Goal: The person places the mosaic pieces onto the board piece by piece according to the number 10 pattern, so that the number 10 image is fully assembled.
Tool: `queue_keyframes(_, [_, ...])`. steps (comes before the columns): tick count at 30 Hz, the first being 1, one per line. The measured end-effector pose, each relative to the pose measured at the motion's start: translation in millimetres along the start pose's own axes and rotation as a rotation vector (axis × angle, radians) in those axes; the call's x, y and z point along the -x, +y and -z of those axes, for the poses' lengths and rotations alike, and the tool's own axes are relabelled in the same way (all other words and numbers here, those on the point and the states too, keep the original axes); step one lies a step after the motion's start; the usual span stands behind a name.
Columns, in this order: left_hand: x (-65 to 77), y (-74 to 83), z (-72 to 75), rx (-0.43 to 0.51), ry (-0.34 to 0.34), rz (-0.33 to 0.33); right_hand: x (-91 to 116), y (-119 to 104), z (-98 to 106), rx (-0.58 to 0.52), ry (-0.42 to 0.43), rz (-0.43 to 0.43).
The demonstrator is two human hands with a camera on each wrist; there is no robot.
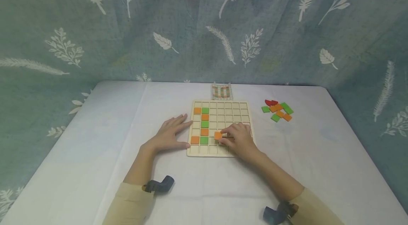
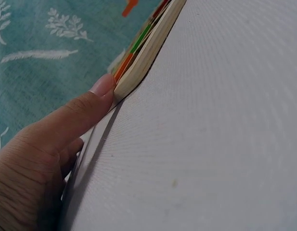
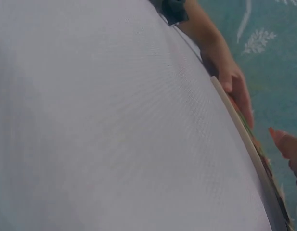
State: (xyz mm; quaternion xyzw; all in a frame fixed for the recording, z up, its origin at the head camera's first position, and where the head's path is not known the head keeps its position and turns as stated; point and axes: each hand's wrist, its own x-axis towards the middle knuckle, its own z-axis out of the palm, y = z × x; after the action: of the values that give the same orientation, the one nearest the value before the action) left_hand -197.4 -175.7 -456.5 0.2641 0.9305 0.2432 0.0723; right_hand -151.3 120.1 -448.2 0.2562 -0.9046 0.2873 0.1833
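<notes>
Between thumb and fingertips my right hand (image 1: 239, 140) pinches an orange square tile (image 1: 218, 135) over the lower middle of a wooden grid board (image 1: 225, 150). The tile also shows as a small orange edge in the right wrist view, raised above the board. My left hand (image 1: 170, 135) lies spread at the board's left edge, its thumb (image 2: 93, 103) touching the corner. Orange and green tiles fill the upper part of the second column, with a green tile (image 1: 204, 140) lowest. In the first column sit an orange tile (image 1: 197, 110) near the top and another orange tile (image 1: 194, 140) lower down.
A small printed pattern card (image 1: 222, 92) lies behind the board. To the right is a loose pile with several orange tiles (image 1: 287, 117), green tiles (image 1: 275, 118) and red pieces (image 1: 271, 103). White cloth (image 1: 204, 186) covers the table, and patterned fabric (image 1: 191, 40) hangs behind.
</notes>
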Motion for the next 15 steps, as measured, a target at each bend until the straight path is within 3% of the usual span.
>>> queue_keyframes(15, [-0.5,-2.0,-0.5,-0.011,0.006,-0.003,-3,-5,-14,0.035,-0.025,0.049])
